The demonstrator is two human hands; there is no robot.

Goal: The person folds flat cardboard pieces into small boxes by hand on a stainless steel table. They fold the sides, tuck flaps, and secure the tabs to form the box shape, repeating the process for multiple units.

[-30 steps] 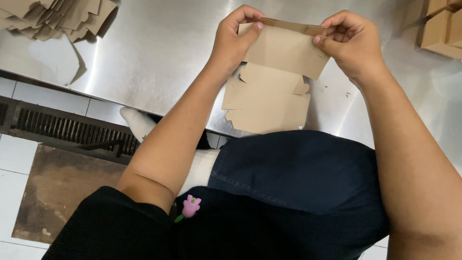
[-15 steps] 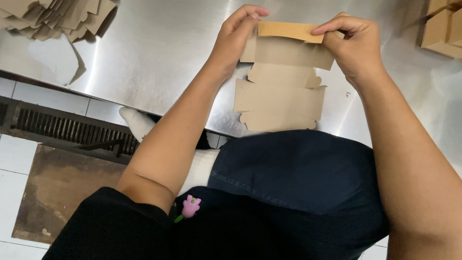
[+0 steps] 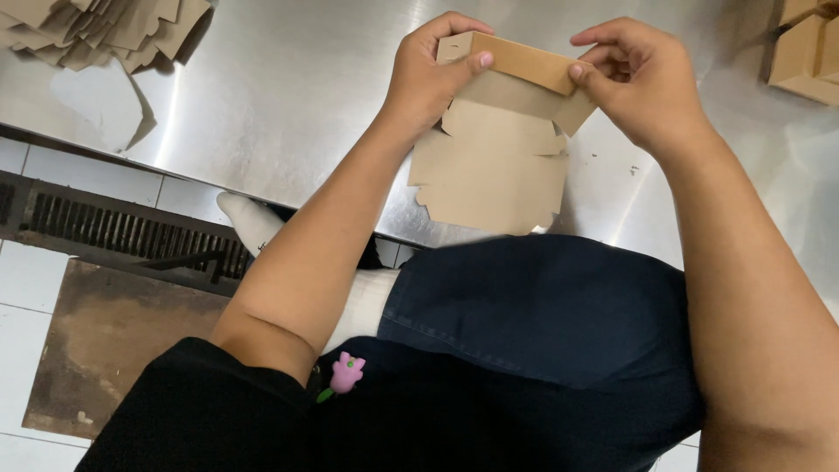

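I hold a brown cardboard box blank (image 3: 494,162) up over the steel counter (image 3: 288,87), near the top centre of the frame. My left hand (image 3: 428,74) pinches its folded upper edge at the left end, my right hand (image 3: 642,79) at the right end, fingers closed on it. Flat blanks (image 3: 105,31) lie upper left.

Stainless steel table (image 3: 288,96) with glare across its surface, white tiled floor (image 3: 26,288) below, dark metal drain grate (image 3: 114,232), stained brown floor patch (image 3: 114,350)
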